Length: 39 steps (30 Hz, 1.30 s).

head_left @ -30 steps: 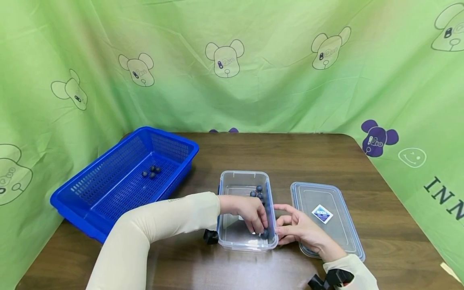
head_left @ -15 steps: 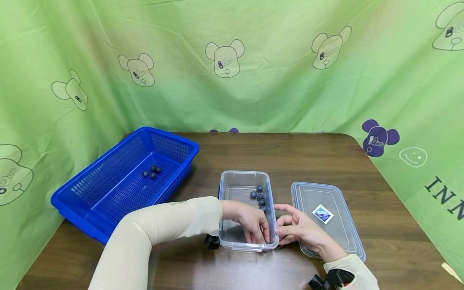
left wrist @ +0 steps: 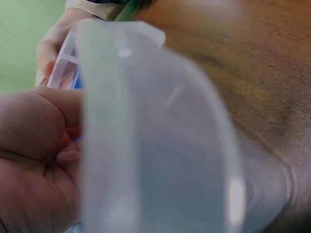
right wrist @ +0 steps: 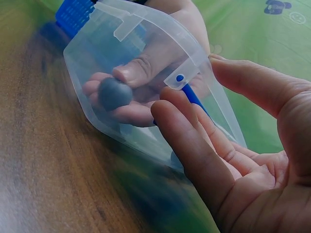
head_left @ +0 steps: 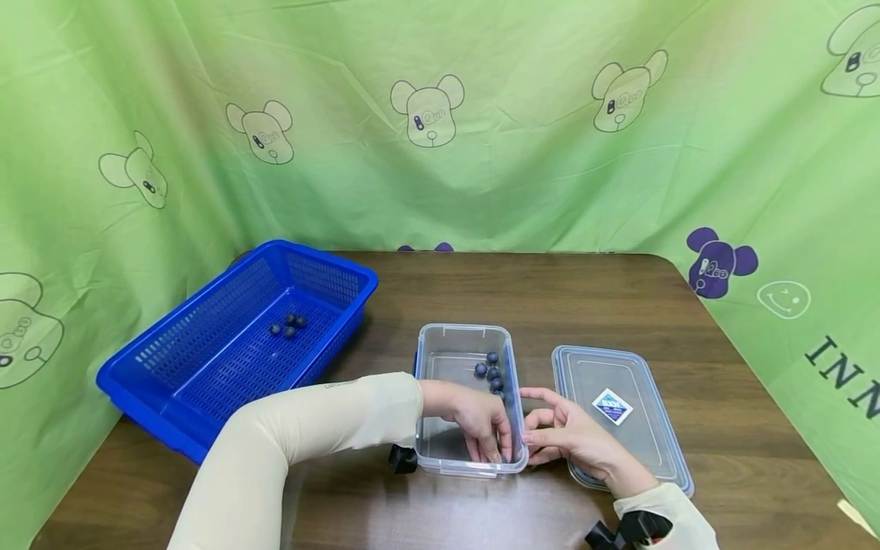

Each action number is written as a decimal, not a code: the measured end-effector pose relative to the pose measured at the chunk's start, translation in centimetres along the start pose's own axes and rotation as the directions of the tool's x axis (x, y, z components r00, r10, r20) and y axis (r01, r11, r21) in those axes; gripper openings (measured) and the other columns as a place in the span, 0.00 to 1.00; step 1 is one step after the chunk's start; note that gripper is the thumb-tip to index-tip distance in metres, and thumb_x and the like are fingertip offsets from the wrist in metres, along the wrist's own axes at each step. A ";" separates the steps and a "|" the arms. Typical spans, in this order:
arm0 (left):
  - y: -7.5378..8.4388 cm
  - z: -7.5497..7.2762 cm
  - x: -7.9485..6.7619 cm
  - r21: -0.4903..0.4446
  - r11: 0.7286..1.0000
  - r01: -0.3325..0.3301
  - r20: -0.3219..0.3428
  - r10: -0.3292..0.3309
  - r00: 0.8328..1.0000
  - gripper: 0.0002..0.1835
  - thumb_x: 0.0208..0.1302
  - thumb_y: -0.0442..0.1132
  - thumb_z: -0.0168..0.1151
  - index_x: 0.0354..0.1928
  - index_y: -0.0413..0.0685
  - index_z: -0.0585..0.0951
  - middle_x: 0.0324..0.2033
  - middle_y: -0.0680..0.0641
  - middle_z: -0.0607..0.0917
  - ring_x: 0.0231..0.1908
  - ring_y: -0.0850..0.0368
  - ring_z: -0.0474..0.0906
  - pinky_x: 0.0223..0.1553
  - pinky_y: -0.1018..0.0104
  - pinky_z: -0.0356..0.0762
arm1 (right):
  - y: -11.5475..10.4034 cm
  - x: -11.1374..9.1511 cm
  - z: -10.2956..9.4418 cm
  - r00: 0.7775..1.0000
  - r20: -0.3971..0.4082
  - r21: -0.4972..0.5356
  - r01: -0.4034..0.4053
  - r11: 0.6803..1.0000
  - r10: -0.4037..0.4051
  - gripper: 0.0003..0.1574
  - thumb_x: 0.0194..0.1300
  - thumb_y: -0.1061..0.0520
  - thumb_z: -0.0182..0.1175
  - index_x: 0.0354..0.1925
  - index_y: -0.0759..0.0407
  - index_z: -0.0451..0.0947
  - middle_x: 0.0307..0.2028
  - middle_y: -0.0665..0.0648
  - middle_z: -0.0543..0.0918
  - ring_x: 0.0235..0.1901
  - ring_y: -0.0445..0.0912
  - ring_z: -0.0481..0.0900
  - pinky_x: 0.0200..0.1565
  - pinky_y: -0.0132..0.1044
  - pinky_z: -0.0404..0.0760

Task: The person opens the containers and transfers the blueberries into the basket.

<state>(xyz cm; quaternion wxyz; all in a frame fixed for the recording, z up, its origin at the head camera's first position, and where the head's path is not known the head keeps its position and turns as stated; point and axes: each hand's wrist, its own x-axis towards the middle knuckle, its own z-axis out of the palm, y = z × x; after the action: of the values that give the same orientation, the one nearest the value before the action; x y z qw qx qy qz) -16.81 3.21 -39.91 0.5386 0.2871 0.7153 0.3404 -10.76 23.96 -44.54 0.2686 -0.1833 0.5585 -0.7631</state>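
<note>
Well, from the head view the left hand [head_left: 474, 416] reaches down inside the clear container [head_left: 443, 359], low by its right wall near the front corner, and its own fingers mostly cover whatever it has. Only the right wrist view settles that: through the clear wall you can see a dark blue ball [right wrist: 115, 93] pinched between its thumb and fingers. The left wrist view is no help, as the blurred container wall hides the fingertips and leaves just a palm.

Outside, the right hand [head_left: 574, 431] grips nothing; its fingers are loosely spread, their tips at the container's right wall.

What the wrist views miss, the head view gives: a line of dark balls [head_left: 493, 373] along the container's right wall towards the back, and four more [head_left: 289, 332] in the blue basket [head_left: 237, 367] by the left edge of the counter [head_left: 481, 290]. The container stands towards the counter's front edge. Right of it, on the side nearer the right edge, lies the lid [head_left: 629, 431], with a diamond-shaped sticker [head_left: 612, 406] on top.
</note>
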 end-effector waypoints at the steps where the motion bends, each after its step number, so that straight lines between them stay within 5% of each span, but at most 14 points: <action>1: 0.1 -0.1 -0.2 0.001 1.000 -0.006 -0.013 0.006 1.000 0.06 0.63 0.19 0.61 0.41 0.24 0.83 0.25 0.42 0.85 0.22 0.59 0.79 0.27 0.70 0.85 | 0.0 0.0 0.0 1.000 0.000 0.000 0.000 1.000 0.000 0.36 0.66 0.73 0.58 0.67 0.67 0.54 0.37 0.54 0.84 0.34 0.46 0.86 0.36 0.42 0.88; 6: 0.5 -0.9 -0.9 0.000 0.999 -0.045 -0.090 0.045 0.995 0.05 0.63 0.19 0.60 0.39 0.25 0.83 0.25 0.36 0.86 0.21 0.58 0.80 0.28 0.69 0.86 | 0.0 0.1 0.1 1.000 0.001 -0.006 0.001 1.000 -0.001 0.36 0.66 0.73 0.57 0.67 0.68 0.54 0.37 0.54 0.84 0.33 0.46 0.86 0.36 0.43 0.88; 11: 0.7 -1.6 -1.5 0.011 0.997 -0.082 -0.077 0.083 0.994 0.06 0.64 0.19 0.59 0.41 0.24 0.83 0.28 0.32 0.86 0.22 0.58 0.81 0.30 0.67 0.86 | -0.1 0.0 0.1 1.000 0.001 -0.007 -0.004 1.000 0.004 0.36 0.66 0.73 0.58 0.67 0.66 0.55 0.37 0.54 0.84 0.32 0.46 0.86 0.36 0.43 0.88; 19: 1.0 -3.2 -3.4 0.020 0.989 -0.148 -0.149 0.150 0.978 0.08 0.65 0.20 0.59 0.44 0.24 0.82 0.30 0.35 0.87 0.25 0.59 0.82 0.36 0.63 0.87 | -0.2 0.0 0.2 1.000 -0.003 -0.010 -0.011 1.000 0.011 0.37 0.66 0.72 0.59 0.67 0.69 0.53 0.37 0.53 0.84 0.32 0.47 0.86 0.36 0.43 0.88; 28: 1.0 -6.4 -7.1 0.012 0.977 -0.214 -0.288 0.209 0.935 0.10 0.65 0.21 0.60 0.48 0.23 0.81 0.32 0.38 0.87 0.30 0.59 0.84 0.40 0.61 0.87 | -0.2 0.0 0.2 1.000 -0.018 -0.024 -0.017 1.000 0.016 0.42 0.66 0.72 0.59 0.68 0.76 0.46 0.36 0.53 0.84 0.31 0.47 0.86 0.35 0.43 0.88; 39: -1.2 -9.7 -11.6 -0.013 0.961 -0.276 -0.475 0.237 0.848 0.11 0.66 0.22 0.60 0.48 0.24 0.81 0.32 0.40 0.87 0.35 0.50 0.86 0.48 0.49 0.84 | -0.1 0.0 0.2 1.000 -0.021 -0.030 -0.016 0.999 0.015 0.45 0.65 0.72 0.59 0.68 0.79 0.41 0.36 0.53 0.84 0.31 0.47 0.86 0.35 0.43 0.88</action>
<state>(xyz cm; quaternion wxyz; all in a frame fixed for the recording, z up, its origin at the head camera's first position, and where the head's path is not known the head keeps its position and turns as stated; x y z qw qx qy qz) -23.28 -8.30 -32.38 0.3107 0.2672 0.7649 0.4970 -10.63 23.86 -44.35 0.2658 -0.1750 0.5741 -0.7544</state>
